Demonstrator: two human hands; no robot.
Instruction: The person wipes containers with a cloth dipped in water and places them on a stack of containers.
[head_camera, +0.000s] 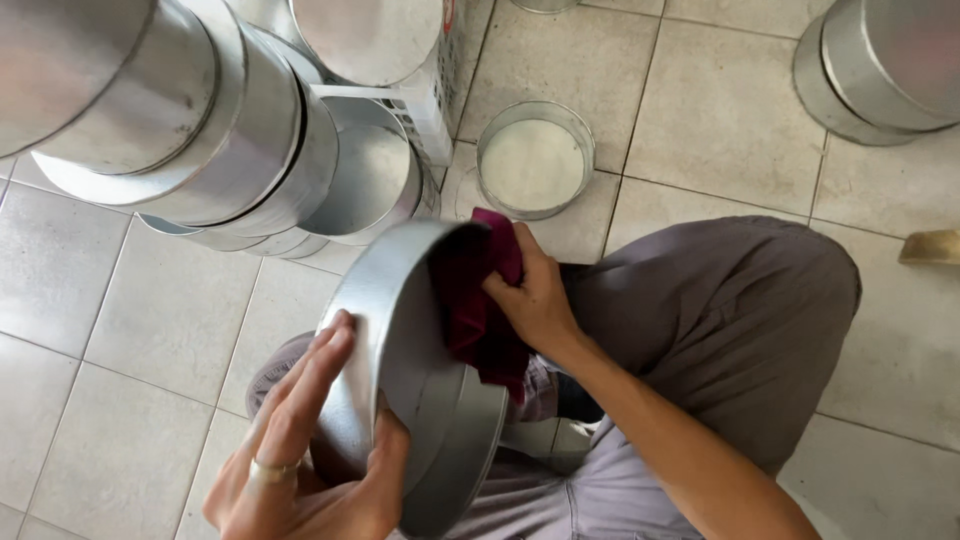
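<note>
A round metal baking tin (400, 330) is tilted on its edge over my lap. My left hand (305, 455) cups its outer wall from below, fingers spread along the side and a ring on one finger. My right hand (535, 300) presses a dark red cloth (475, 300) into the tin's open mouth. The cloth drapes over the rim and hides part of the inside. My grey trouser legs (720, 310) lie under the tin.
A nested stack of round metal tins (220, 130) lies on its side at the upper left beside a white plastic crate (430, 100). One small tin (533, 158) stands on the tiled floor ahead. More stacked tins (880, 65) sit at the top right.
</note>
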